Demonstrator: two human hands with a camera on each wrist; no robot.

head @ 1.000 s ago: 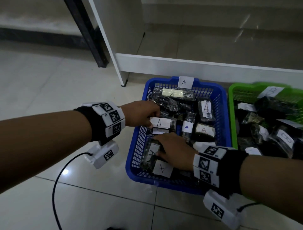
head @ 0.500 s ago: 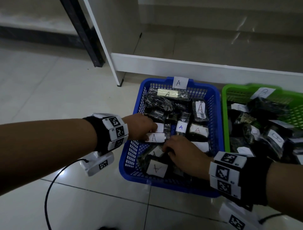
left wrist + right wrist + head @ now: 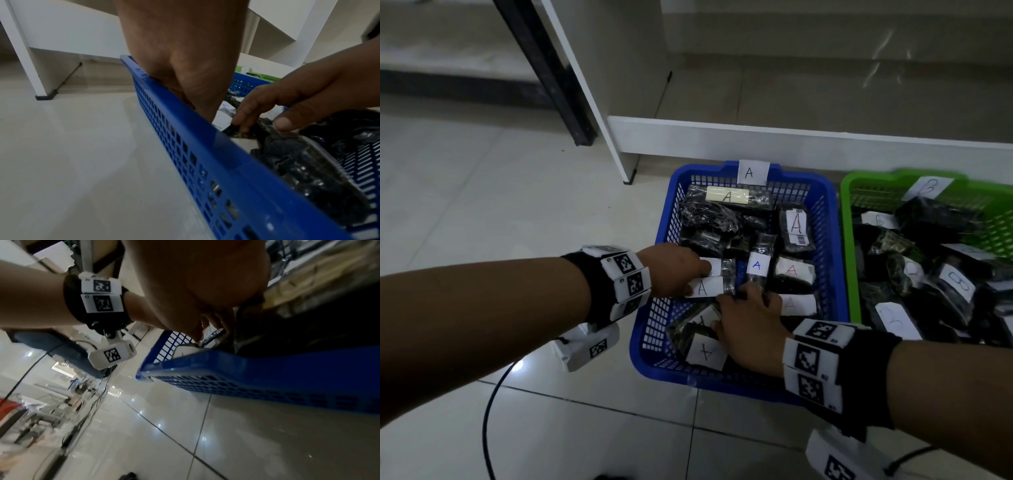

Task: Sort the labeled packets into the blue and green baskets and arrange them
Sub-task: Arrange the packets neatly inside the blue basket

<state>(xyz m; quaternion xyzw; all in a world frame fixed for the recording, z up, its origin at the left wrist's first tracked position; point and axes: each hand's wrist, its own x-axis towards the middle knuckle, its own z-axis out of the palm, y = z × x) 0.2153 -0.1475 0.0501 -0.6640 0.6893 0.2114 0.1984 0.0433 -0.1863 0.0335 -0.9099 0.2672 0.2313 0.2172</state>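
The blue basket [image 3: 722, 381], tagged A, holds several dark packets with white A labels. My left hand [image 3: 681, 270] reaches in over its left wall and pinches an A-labelled packet [image 3: 703, 287] at mid-left. My right hand [image 3: 750, 325] lies in the near part of the basket. The left wrist view shows the right hand [image 3: 287, 100] with thumb and fingers curled on a dark clear packet [image 3: 292, 155] just inside the blue basket's rim [image 3: 205, 129]. The green basket [image 3: 846, 240], tagged B, stands to the right with B-labelled packets.
Both baskets sit on a pale tiled floor [image 3: 500, 205]. A white shelf unit's base board [image 3: 756, 140] runs just behind them, with a dark metal leg [image 3: 558, 85] to the left. A black cable [image 3: 489, 411] trails on the floor under my left arm.
My left hand has drawn the A-labelled packet toward me, down the basket's left side. My right hand has moved a little deeper into the basket, over the near packets.
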